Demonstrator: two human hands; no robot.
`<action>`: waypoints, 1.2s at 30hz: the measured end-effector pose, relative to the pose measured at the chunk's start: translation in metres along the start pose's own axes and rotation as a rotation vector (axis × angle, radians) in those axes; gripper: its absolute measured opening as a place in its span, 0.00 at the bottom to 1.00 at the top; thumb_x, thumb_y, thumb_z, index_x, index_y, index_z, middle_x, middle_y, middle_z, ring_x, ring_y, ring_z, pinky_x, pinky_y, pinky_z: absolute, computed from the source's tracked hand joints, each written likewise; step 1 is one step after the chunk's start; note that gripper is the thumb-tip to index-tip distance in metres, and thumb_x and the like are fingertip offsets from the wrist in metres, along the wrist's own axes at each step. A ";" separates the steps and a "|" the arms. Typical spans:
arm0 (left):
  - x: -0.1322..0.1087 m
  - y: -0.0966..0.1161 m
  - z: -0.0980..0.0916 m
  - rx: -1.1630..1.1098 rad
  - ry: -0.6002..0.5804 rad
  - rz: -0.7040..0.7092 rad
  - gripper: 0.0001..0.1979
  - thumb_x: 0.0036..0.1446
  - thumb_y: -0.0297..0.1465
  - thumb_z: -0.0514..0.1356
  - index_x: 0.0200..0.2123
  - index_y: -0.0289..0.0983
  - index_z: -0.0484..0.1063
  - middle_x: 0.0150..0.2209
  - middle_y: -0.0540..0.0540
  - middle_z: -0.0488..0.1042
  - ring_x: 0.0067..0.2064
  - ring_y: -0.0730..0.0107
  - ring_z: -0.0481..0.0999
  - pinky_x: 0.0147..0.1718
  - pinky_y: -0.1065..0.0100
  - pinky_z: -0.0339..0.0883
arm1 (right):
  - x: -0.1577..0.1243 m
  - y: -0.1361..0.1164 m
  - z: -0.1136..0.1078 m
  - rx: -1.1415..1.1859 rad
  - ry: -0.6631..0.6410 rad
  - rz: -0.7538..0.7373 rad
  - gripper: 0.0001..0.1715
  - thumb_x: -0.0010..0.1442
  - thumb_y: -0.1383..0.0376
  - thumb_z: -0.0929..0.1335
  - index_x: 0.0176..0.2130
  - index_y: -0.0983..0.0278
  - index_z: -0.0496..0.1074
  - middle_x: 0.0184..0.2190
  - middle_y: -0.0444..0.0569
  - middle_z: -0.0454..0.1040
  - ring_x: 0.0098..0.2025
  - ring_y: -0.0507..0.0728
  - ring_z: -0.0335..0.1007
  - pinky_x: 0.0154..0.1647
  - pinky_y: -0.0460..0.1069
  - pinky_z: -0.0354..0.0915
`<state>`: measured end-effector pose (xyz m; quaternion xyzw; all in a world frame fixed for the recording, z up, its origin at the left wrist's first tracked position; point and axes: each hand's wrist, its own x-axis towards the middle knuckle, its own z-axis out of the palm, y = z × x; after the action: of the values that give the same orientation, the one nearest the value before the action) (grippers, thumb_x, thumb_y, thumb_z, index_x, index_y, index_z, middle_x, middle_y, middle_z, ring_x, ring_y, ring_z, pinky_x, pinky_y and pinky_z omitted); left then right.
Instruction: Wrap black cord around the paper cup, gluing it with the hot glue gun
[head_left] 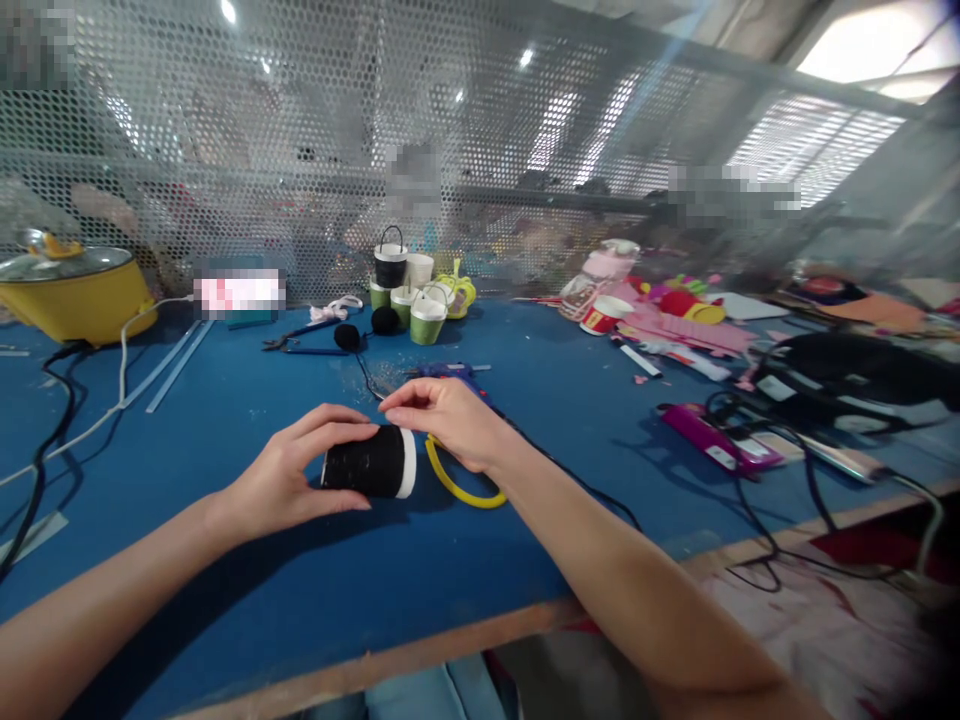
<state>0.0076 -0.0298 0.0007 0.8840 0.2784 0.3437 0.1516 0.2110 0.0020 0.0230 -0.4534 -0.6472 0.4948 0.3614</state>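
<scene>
A black cup with a white rim (369, 464) lies on its side, its rim facing right. My left hand (304, 462) grips it from the left, fingers over the top and thumb below. Above the rim is my right hand (442, 415), thumb and forefinger pinched together at the end of a thin black cord; what lies between the fingertips is too small to make out. Behind the hands, two black yarn balls (347, 337) rest on the table. A yellow ring (466, 493) sits partly under my right hand.
Small green, white and black cups (427, 318) stand at the back, beside pliers (281, 341). A blue glue gun (450, 373) lies behind my right hand. A yellow pot (82, 295) is at left; a purple box (712, 440), cables and a black bag (855, 375) are at right.
</scene>
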 end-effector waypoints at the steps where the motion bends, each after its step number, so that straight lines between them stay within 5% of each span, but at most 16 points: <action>1: 0.000 0.000 0.000 0.002 0.000 -0.001 0.24 0.49 0.36 0.62 0.50 0.39 0.62 0.47 0.40 0.65 0.49 0.59 0.67 0.46 0.58 0.65 | 0.000 -0.001 0.000 0.016 -0.002 0.010 0.04 0.46 0.68 0.69 0.28 0.65 0.72 0.22 0.42 0.70 0.26 0.48 0.63 0.30 0.46 0.59; 12: 0.000 -0.003 0.003 0.002 0.037 0.016 0.23 0.50 0.34 0.62 0.50 0.39 0.61 0.47 0.40 0.65 0.48 0.60 0.67 0.46 0.58 0.65 | 0.007 0.004 0.002 0.052 -0.020 0.004 0.06 0.46 0.69 0.69 0.30 0.66 0.72 0.24 0.42 0.70 0.27 0.47 0.63 0.31 0.45 0.60; 18: 0.002 -0.003 0.002 0.002 0.117 0.005 0.24 0.50 0.33 0.62 0.50 0.39 0.61 0.48 0.40 0.64 0.50 0.60 0.66 0.48 0.58 0.63 | 0.008 0.000 -0.004 0.061 0.122 -0.001 0.10 0.52 0.61 0.67 0.27 0.67 0.66 0.21 0.42 0.67 0.22 0.46 0.61 0.24 0.44 0.58; 22: 0.002 -0.007 0.003 -0.004 0.161 -0.030 0.24 0.49 0.33 0.62 0.49 0.40 0.60 0.48 0.41 0.62 0.49 0.59 0.66 0.47 0.56 0.63 | 0.000 -0.009 -0.007 0.142 -0.048 0.118 0.21 0.54 0.53 0.64 0.23 0.68 0.66 0.18 0.44 0.66 0.18 0.45 0.58 0.18 0.42 0.53; 27: 0.002 -0.010 0.006 0.003 0.130 -0.048 0.25 0.50 0.33 0.61 0.50 0.41 0.58 0.49 0.40 0.61 0.51 0.58 0.64 0.49 0.54 0.60 | -0.004 -0.008 0.000 0.298 -0.129 0.195 0.11 0.49 0.62 0.69 0.23 0.67 0.66 0.16 0.40 0.64 0.18 0.45 0.58 0.20 0.42 0.53; 31: 0.002 -0.011 0.007 -0.070 0.098 -0.182 0.32 0.47 0.38 0.63 0.53 0.38 0.53 0.49 0.38 0.61 0.51 0.55 0.63 0.50 0.54 0.58 | -0.004 -0.003 0.003 0.206 -0.113 0.131 0.08 0.50 0.65 0.67 0.24 0.67 0.67 0.16 0.40 0.64 0.19 0.45 0.58 0.21 0.42 0.53; 36: 0.004 -0.008 0.006 -0.245 0.013 -0.365 0.24 0.55 0.38 0.54 0.53 0.36 0.54 0.44 0.42 0.67 0.44 0.62 0.69 0.44 0.60 0.64 | -0.006 0.001 0.002 0.005 -0.131 -0.001 0.09 0.51 0.62 0.67 0.26 0.66 0.67 0.19 0.40 0.64 0.22 0.46 0.59 0.25 0.44 0.56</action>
<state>0.0106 -0.0219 -0.0050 0.7916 0.3911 0.3473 0.3159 0.2110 -0.0043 0.0217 -0.4188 -0.6683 0.5250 0.3198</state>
